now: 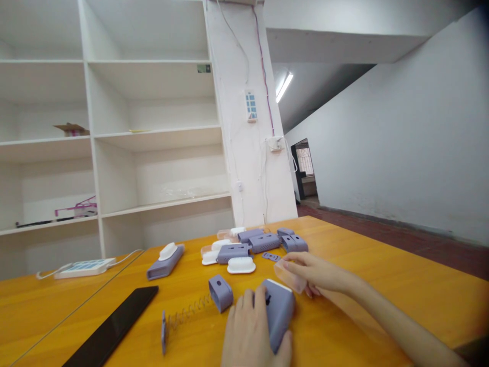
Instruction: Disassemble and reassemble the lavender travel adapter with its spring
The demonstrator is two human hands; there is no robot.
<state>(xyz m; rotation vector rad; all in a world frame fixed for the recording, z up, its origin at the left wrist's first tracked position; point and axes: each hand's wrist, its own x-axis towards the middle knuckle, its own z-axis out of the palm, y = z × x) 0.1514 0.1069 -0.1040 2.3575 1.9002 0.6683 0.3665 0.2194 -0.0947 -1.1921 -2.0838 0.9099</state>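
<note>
My left hand (248,329) is wrapped round a purple plastic case (280,311) near the table's front edge; a white rim shows along its top. Just right of it, my right hand (313,272) grips a clear plastic cover (289,277) between thumb and fingers. To the left of my left hand stands a short purple sleeve (220,294). A metal spring (191,312) stretches from near that sleeve to a thin purple plate (164,332). Beyond my hands are a white brush head (241,265) and a small flat purple piece (271,257).
Several purple cases (263,242) and white brush parts lie at the back. A purple case with a white piece on top (166,262) stands left. A black flat slab (114,326) and a white power strip (84,268) lie on the yellow table (382,275). Shelves (160,132) stand behind.
</note>
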